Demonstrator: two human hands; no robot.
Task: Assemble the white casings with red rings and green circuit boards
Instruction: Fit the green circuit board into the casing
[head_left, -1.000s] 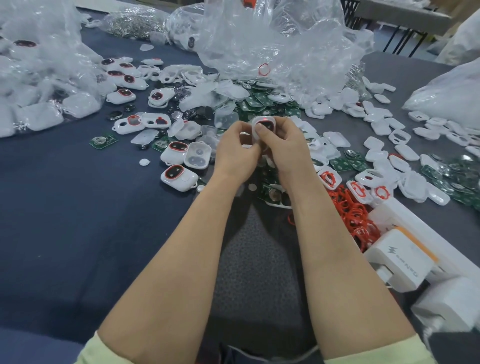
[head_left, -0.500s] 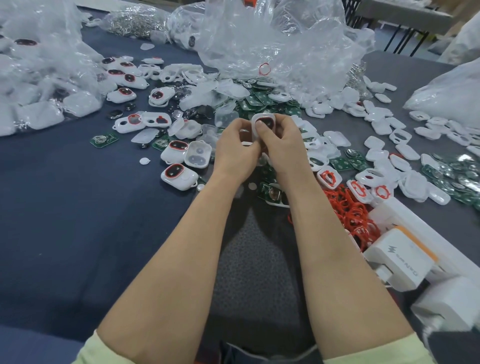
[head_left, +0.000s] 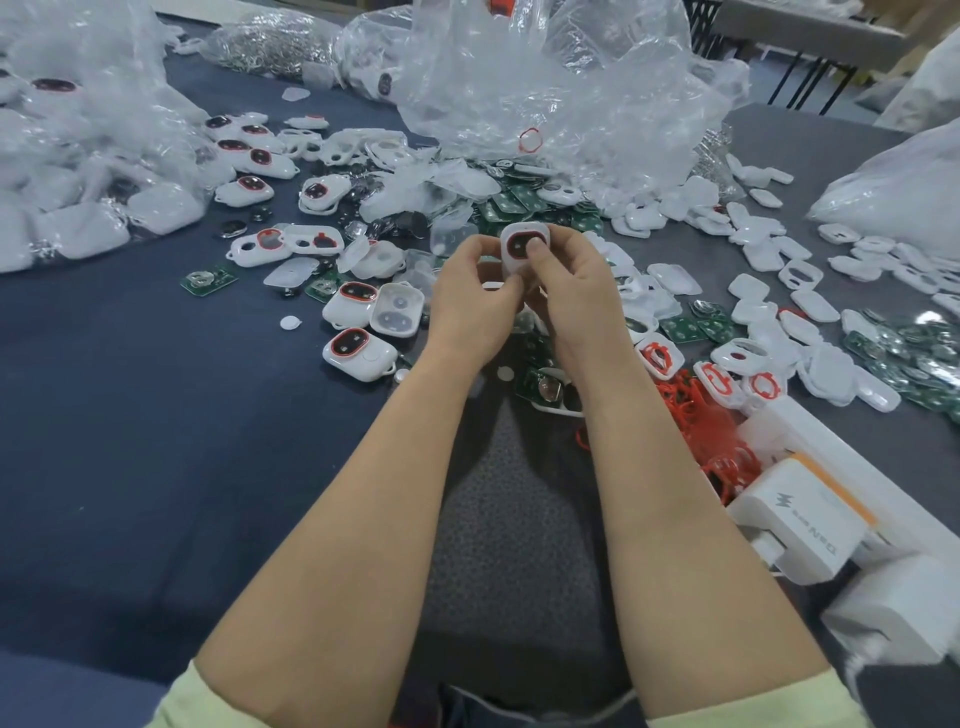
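Both hands hold one white casing (head_left: 521, 248) with a red ring, raised above the table's middle. My left hand (head_left: 470, 306) grips its lower left side. My right hand (head_left: 571, 296) grips its right side, thumb pressing on the ring's dark opening. Loose red rings (head_left: 696, 415) lie in a heap to the right of my right forearm. Green circuit boards (head_left: 524, 205) are piled behind the hands, with one more (head_left: 209, 279) lying alone at the left. Finished casings (head_left: 358, 353) lie to the left of my left hand.
Clear plastic bags (head_left: 550, 88) crowd the back, with more bags (head_left: 78, 171) at the left. Empty white shells (head_left: 810, 291) spread over the right side. White chargers and a power strip (head_left: 810, 514) sit at the lower right. Dark blue cloth (head_left: 130, 441) covers the near left.
The casing has shifted slightly in my hands, and my right thumb now presses on its ringed opening. The arms have hardly moved.
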